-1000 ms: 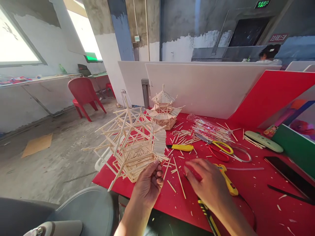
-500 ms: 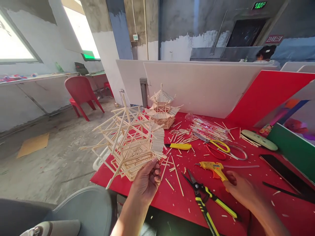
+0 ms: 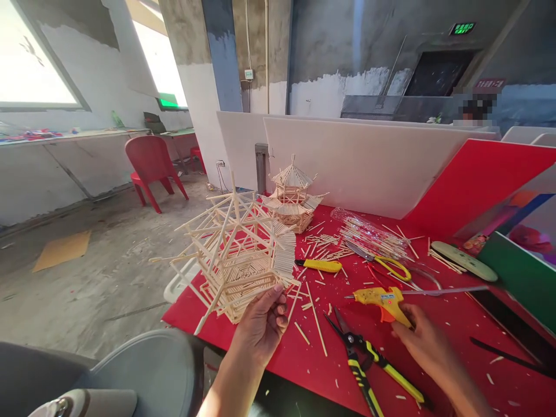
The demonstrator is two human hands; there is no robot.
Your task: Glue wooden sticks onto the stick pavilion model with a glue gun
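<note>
My left hand (image 3: 260, 324) is closed on the lower edge of an unfinished pavilion model (image 3: 243, 255) built from thin wooden sticks. Its frame is open, with one ribbed roof panel on the right side, and it is held tilted at the table's left edge. At the right, my right hand (image 3: 423, 341) is wrapped round the handle of a yellow hot glue gun (image 3: 380, 298). The nozzle points left, and a clear glue stick (image 3: 452, 291) juts from the gun's back. Below lie black-and-yellow pruning shears (image 3: 354, 341), their blades apart.
A second stick pavilion (image 3: 292, 197) stands on the red table (image 3: 304, 368) at the back. Around it are a yellow utility knife (image 3: 321, 265), scissors (image 3: 393, 267), a plastic bag of sticks (image 3: 373, 234) and scattered stick pieces. A grey stool (image 3: 152, 370) stands front left. White boards (image 3: 347, 162) border the back.
My right hand has closed more fully round the glue gun's handle and turned the gun slightly; its glue stick now angles upward. The camera view has shifted a little. My left hand keeps its hold.
</note>
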